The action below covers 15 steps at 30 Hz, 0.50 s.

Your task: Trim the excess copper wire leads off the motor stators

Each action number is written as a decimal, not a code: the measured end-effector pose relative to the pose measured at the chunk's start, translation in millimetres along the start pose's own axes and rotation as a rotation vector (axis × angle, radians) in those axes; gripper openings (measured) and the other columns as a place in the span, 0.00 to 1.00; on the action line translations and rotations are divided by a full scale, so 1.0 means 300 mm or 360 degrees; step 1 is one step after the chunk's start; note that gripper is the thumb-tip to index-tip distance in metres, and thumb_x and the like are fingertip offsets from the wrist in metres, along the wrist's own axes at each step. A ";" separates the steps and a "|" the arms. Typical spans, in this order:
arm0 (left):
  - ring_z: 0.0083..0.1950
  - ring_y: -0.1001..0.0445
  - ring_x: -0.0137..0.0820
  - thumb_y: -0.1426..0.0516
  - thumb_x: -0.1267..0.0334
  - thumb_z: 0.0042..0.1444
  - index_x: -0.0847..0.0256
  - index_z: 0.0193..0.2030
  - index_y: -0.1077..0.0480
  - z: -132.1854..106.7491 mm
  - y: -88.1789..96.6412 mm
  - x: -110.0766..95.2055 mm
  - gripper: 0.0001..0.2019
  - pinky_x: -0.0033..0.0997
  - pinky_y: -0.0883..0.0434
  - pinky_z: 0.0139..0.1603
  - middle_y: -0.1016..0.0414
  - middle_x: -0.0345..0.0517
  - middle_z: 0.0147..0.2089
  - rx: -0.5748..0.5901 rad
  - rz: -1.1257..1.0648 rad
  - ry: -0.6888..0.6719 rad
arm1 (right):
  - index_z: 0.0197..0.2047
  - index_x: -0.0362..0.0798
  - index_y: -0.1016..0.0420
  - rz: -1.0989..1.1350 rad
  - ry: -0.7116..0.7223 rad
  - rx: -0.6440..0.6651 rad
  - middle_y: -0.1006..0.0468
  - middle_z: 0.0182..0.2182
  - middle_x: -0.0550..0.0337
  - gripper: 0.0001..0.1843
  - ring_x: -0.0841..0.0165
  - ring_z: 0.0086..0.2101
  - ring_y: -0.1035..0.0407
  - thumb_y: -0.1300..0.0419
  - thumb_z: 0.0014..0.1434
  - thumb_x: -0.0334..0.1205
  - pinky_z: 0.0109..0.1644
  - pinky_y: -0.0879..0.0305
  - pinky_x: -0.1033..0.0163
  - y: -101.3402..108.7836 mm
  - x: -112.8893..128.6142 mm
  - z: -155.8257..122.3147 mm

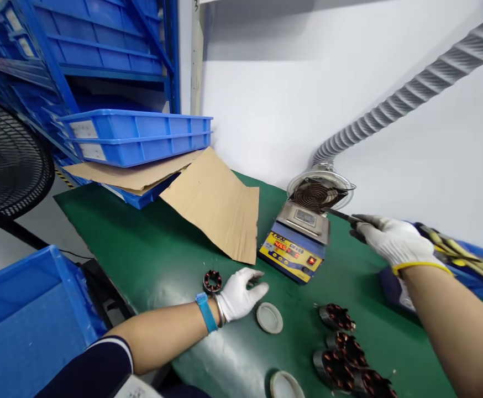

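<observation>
My left hand [241, 293], in a white glove, rests on the green table [150, 249] with its fingers curled; whether they pinch anything I cannot make out. A small copper-wound stator [212, 281] lies just behind its wrist. My right hand [394, 240], also gloved, grips a thin dark tool [343, 216] whose tip points at the solder pot station [297, 237]. Several more wound stators [343, 348] lie in a row at the front right.
Two white round lids [269, 318] [285, 385] lie on the table. Brown cardboard [212, 199] and stacked blue bins [137, 135] sit at the back left. A ribbed extraction hose [415, 85] ends over the station. A black fan [5, 160] and a blue bin [26, 315] stand at left.
</observation>
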<state>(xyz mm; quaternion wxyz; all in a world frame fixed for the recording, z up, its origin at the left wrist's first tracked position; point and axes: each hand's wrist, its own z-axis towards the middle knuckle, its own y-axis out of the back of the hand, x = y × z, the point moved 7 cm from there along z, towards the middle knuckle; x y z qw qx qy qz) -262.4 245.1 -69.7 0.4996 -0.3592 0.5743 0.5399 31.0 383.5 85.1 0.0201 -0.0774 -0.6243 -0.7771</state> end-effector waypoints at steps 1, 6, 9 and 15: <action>0.50 0.23 0.38 0.42 0.54 0.57 0.63 0.51 0.27 0.004 0.008 0.002 0.19 0.38 0.26 0.54 0.22 0.53 0.50 -0.0002 0.0003 0.0003 | 0.53 0.48 0.27 -0.0024 -0.0039 0.0079 0.24 0.34 0.59 0.21 0.72 0.30 0.31 0.47 0.67 0.53 0.37 0.32 0.64 -0.005 0.006 0.021; 0.48 0.23 0.38 0.41 0.55 0.55 0.65 0.49 0.25 0.018 0.008 0.000 0.19 0.38 0.26 0.53 0.21 0.53 0.48 0.0021 0.0071 0.0001 | 0.61 0.49 0.32 -0.0183 -0.0231 0.0310 0.25 0.45 0.54 0.23 0.68 0.42 0.30 0.47 0.67 0.49 0.50 0.31 0.56 -0.038 0.031 0.098; 0.47 0.22 0.38 0.41 0.56 0.54 0.66 0.48 0.24 0.024 0.000 0.006 0.19 0.37 0.26 0.51 0.21 0.53 0.47 0.0025 0.0033 0.0021 | 0.63 0.52 0.34 -0.0281 -0.0297 0.0368 0.26 0.50 0.52 0.23 0.65 0.46 0.30 0.48 0.67 0.49 0.52 0.32 0.54 -0.054 0.026 0.106; 0.47 0.22 0.39 0.41 0.55 0.54 0.68 0.47 0.24 0.026 -0.007 0.006 0.20 0.38 0.25 0.51 0.21 0.55 0.46 0.0020 0.0003 0.0011 | 0.62 0.55 0.31 -0.0402 -0.0273 0.0321 0.24 0.48 0.49 0.25 0.58 0.43 0.28 0.51 0.65 0.50 0.47 0.31 0.52 -0.072 0.024 0.117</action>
